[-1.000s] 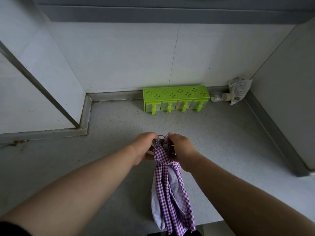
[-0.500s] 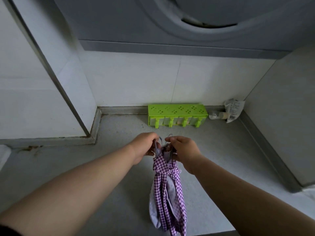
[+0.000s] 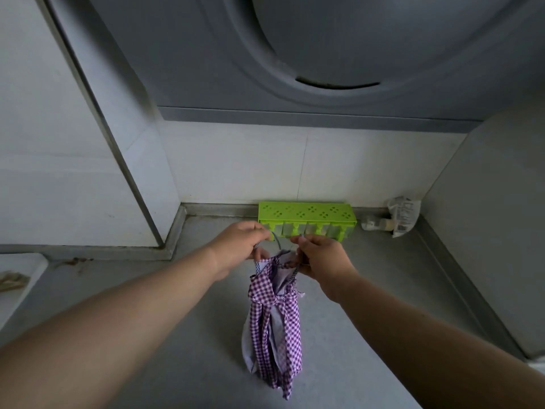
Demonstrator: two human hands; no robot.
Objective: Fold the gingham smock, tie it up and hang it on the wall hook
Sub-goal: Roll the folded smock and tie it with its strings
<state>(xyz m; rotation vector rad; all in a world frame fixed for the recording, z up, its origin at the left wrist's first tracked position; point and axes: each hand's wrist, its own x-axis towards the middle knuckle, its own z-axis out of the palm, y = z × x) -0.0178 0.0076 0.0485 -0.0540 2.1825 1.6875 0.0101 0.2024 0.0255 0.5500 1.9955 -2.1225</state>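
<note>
The gingham smock (image 3: 272, 326), purple and white, hangs as a tied bundle directly below both hands, with a knot cinching it just under the fingers and its lower end hanging above the grey surface (image 3: 368, 290); whether that end touches the surface cannot be told. The left hand (image 3: 240, 246) has its fingers (image 3: 261, 255) curled and pinching the thin loop (image 3: 275, 239) at the top left of the bundle. The right hand (image 3: 320, 258) has its fingers (image 3: 298, 240) curled and pinching the opposite side of the same loop, with the top edge of the fabric caught beneath them. The two hands are close together, with the loop spanning the gap between them. Just beyond the fingers, against the base of the white wall (image 3: 236, 163), sits a green rack (image 3: 305, 212) with a perforated top. To the right of the right-hand fingers, a small bottle (image 3: 376, 223) lies beside a crumpled packet (image 3: 404, 215) in the corner. A grey housing (image 3: 295, 54) with a round recess is mounted above the hands.
</note>
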